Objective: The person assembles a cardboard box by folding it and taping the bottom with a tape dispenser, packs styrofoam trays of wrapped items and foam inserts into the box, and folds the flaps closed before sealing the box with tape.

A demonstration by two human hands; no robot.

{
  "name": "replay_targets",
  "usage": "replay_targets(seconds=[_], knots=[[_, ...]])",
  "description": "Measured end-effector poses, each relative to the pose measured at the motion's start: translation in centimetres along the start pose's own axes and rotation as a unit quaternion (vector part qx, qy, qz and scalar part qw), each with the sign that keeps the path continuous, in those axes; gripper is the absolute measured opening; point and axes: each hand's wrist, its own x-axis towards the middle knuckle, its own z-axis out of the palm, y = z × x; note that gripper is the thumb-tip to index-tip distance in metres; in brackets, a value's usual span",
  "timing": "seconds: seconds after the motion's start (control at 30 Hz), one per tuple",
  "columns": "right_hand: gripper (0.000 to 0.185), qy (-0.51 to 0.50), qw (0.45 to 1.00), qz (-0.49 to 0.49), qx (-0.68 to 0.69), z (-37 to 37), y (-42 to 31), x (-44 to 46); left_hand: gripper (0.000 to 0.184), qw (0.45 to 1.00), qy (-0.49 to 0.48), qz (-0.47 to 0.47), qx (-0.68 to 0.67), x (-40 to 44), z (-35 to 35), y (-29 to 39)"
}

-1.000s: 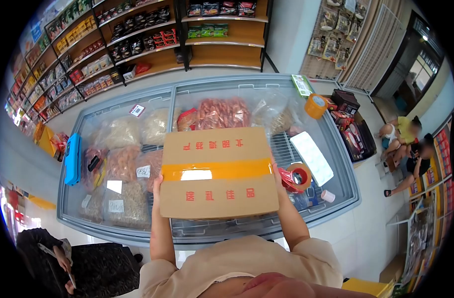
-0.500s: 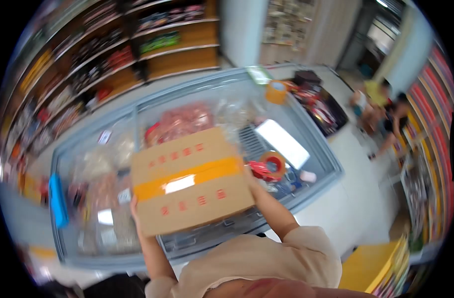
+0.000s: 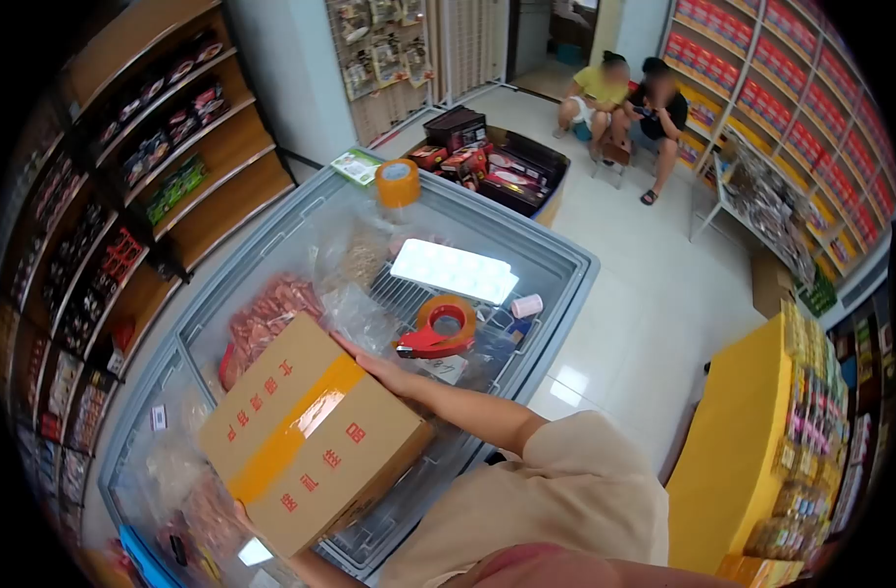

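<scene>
A cardboard box (image 3: 311,436) with red print and a strip of orange tape is held between my two hands above a glass-topped chest freezer (image 3: 575,279). Its far right side is gripped by my right hand (image 3: 374,367). Only a little of my left hand (image 3: 247,519) shows, against the box's lower left side. Near my right hand a red tape dispenser (image 3: 436,331) rests on the glass, with a roll of orange tape (image 3: 398,183) farther back. Bags of frozen food (image 3: 271,312) show through the lid.
Two people (image 3: 624,108) sit beyond the freezer near red-stocked shelves (image 3: 751,78). A bin of packages (image 3: 497,167) stands behind the freezer. A yellow display stand (image 3: 732,441) is at the right, and wooden shelves (image 3: 213,196) line the left. White tiled floor (image 3: 614,294) lies between freezer and stand.
The view has turned to the right, bringing the yellow stand and seated people further in. The box, still between my hands, now appears lower left and tilted.
</scene>
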Motion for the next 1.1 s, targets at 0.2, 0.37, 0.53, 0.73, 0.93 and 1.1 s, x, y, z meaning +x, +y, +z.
replay_targets(seconds=[0.2, 0.37, 0.53, 0.73, 0.93, 1.1], knots=[[0.063, 0.036, 0.995, 0.004, -0.089, -1.1, 1.1, -0.1, 0.052, 1.000, -0.001, -0.002, 0.012, 0.6, -0.1, 0.0], [0.055, 0.107, 0.856, 0.011, -0.505, -4.2, -1.1, -2.2, 0.051, 1.000, 0.006, 0.007, 0.024, 0.8, -0.1, 0.0], [0.067, 0.269, 0.533, 0.101, -0.796, -10.0, -2.3, -9.5, 0.050, 0.999, 0.014, 0.011, 0.038, 1.2, -0.1, 0.0], [0.080, 0.206, 0.519, 0.240, -0.794, -11.6, -0.8, -14.8, 0.049, 0.999, 0.017, 0.018, 0.038, 1.3, 0.1, 0.0], [0.080, 0.210, 0.535, 0.290, -0.765, -11.4, -1.5, -14.1, 0.047, 1.000, 0.008, 0.009, 0.022, 1.4, 0.1, 0.0], [0.078, 0.223, 0.556, 0.261, -0.757, -11.5, -1.2, -14.4, 0.047, 1.000, -0.013, 0.010, 0.001, 0.7, -1.8, -0.3]])
